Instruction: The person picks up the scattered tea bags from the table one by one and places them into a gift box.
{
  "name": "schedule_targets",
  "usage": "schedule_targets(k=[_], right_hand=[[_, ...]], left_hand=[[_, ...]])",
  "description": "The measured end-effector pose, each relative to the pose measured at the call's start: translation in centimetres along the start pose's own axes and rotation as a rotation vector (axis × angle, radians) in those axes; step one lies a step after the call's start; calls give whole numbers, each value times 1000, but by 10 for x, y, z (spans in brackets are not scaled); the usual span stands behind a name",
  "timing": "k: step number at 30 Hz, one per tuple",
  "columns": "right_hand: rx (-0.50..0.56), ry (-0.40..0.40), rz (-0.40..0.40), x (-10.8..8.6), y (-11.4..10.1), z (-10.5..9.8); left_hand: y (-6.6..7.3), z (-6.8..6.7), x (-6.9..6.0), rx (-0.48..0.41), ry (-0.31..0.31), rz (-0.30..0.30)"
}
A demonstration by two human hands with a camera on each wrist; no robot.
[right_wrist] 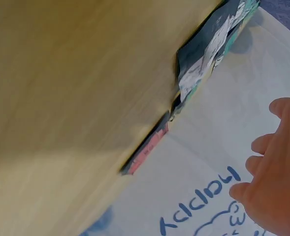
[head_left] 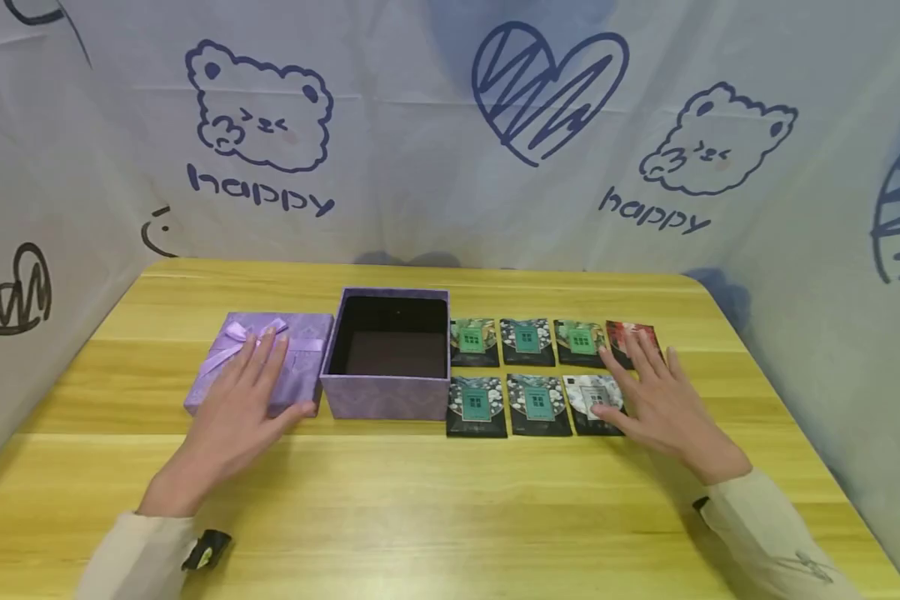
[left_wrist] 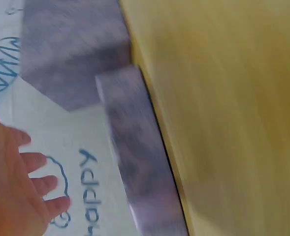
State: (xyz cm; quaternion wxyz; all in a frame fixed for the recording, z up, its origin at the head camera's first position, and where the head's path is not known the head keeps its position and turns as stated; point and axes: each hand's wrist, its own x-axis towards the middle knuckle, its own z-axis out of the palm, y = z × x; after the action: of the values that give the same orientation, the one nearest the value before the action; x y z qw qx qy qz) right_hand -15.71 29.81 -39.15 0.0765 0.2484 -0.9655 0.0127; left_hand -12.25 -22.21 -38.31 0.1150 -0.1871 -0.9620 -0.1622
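Note:
A purple lid with a ribbon bow lies left of an open purple box with a dark interior. My left hand is spread over the lid; the left wrist view shows the hand apart from the lid's side. Several sachets stand out in two rows right of the box, among them a green one, a teal one and a white one. Fingers straight, my right hand hovers over the white sachet and the red one, holding nothing.
The wooden table carries all of these. White cloth with drawn bears and hearts hangs behind it and at both sides. In the right wrist view the red sachet lies near the far table edge.

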Motion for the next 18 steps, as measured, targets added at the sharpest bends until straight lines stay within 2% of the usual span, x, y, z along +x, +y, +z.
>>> schedule_targets(k=[5,9,12,18], right_hand=[[89,-80,37,5,1,2],[228,-121,121,10,7,4],[338,-115,181,13,15,6],[489,-82,246,20,38,5]], left_hand=[[19,0,7,-352,-31,-183],[27,2,13,-527,-38,-296],[32,8,19,-616,-24,-329],[41,22,29,-787,42,-327]])
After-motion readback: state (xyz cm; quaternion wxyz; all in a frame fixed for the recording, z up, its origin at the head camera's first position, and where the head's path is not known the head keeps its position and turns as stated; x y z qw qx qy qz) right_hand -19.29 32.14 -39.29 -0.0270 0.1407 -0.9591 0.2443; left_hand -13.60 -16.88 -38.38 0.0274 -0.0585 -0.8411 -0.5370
